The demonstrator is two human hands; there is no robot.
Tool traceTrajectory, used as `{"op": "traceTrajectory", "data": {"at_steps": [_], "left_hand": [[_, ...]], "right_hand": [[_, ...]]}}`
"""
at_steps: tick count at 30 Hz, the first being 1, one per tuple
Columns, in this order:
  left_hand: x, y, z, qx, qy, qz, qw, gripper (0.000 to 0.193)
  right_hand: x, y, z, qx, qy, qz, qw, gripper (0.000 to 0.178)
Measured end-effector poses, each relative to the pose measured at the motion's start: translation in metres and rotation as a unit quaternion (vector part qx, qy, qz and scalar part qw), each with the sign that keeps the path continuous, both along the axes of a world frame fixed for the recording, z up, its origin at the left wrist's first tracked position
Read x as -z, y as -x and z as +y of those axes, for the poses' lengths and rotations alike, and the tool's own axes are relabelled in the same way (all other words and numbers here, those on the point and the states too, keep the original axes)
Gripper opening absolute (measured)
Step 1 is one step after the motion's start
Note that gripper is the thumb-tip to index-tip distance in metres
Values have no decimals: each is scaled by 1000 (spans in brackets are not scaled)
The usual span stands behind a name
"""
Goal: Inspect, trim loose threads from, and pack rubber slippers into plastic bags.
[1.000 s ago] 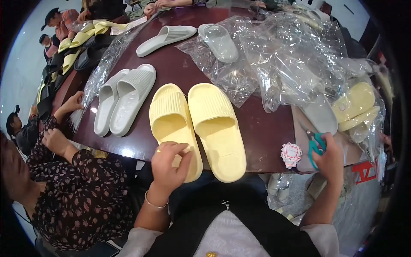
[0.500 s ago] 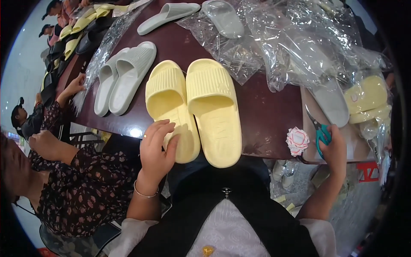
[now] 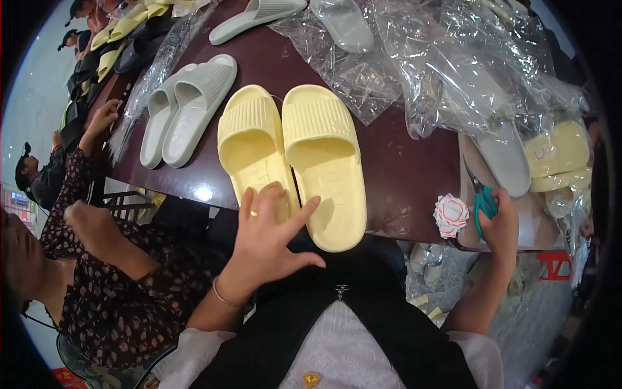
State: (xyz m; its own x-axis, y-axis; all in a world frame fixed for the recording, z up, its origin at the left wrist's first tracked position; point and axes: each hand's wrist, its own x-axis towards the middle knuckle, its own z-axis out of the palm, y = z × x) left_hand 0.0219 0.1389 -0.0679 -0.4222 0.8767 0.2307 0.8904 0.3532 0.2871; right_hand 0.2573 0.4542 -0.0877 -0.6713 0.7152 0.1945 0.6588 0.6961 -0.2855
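A pair of pale yellow slide sandals lies side by side at the table's front edge, the left slide (image 3: 256, 139) and the right slide (image 3: 324, 146), toes away from me. Over the heel of the left slide is my left hand (image 3: 265, 243), its fingers spread and nothing seen in them; it hides part of that heel. My right hand (image 3: 500, 227) is closed round the teal handles of a pair of scissors (image 3: 484, 202), whose dark blades point away from me. Just left of the scissors sits a small pile of white and red paper labels (image 3: 450, 215).
Grey slides (image 3: 194, 110) lie left of the yellow pair. Clear plastic bags (image 3: 447, 71) cover the table's far right, with a grey slide (image 3: 502, 155) and bagged yellow slides (image 3: 557, 152) nearby. A person in a flowered dress (image 3: 110, 292) sits at my left.
My left hand has moved right and nearer to me, its fingers spreading. The right hand with the scissors has barely shifted. At left, the co-worker's arms have moved.
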Motion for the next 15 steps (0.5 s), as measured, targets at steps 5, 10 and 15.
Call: {"op": "traceTrajectory", "data": {"at_steps": [5, 10, 15], "left_hand": [[11, -12, 0, -47, -13, 70, 996, 67], [15, 0, -1, -59, -30, 95, 993, 64], [14, 1, -3, -42, -36, 91, 994, 60]], "right_hand": [[-1, -4, -6, -2, -11, 7, 1000, 41], [5, -7, -6, -13, -14, 31, 999, 41], [-1, -6, -11, -21, -24, 37, 999, 40]]}}
